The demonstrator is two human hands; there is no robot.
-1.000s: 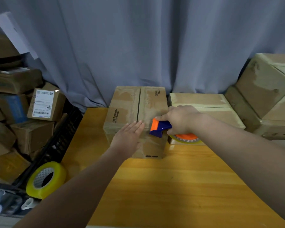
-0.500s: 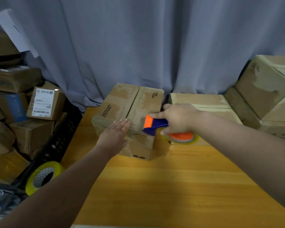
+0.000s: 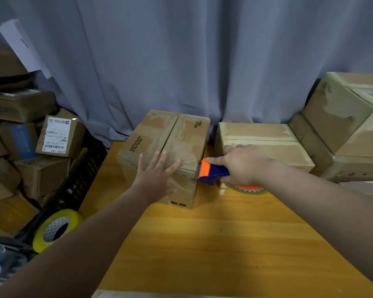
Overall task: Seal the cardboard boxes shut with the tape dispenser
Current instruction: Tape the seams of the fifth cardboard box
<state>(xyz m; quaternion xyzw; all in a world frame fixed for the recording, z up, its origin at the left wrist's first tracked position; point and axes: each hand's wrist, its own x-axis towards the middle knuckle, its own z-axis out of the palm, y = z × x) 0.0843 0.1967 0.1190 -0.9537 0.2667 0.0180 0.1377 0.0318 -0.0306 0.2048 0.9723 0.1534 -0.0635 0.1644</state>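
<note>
A brown cardboard box (image 3: 170, 136) stands turned at an angle on the wooden table (image 3: 213, 244), its two top flaps closed with a seam down the middle. My left hand (image 3: 155, 175) lies flat with spread fingers on the box's near top edge. My right hand (image 3: 243, 164) grips the blue and orange tape dispenser (image 3: 211, 171). The dispenser's orange nose touches the box's right near corner, and its tape roll shows below my hand.
A taped box (image 3: 267, 138) sits just right of the worked box, with stacked boxes (image 3: 342, 125) further right. A pile of boxes (image 3: 26, 147) and a black crate (image 3: 73, 190) stand off the table's left edge. A yellow tape roll (image 3: 54, 229) lies there. A grey curtain hangs behind.
The box has been turned at an angle on the table. My left hand stays flat on its near top edge. The dispenser has moved from the box's top to its right near corner.
</note>
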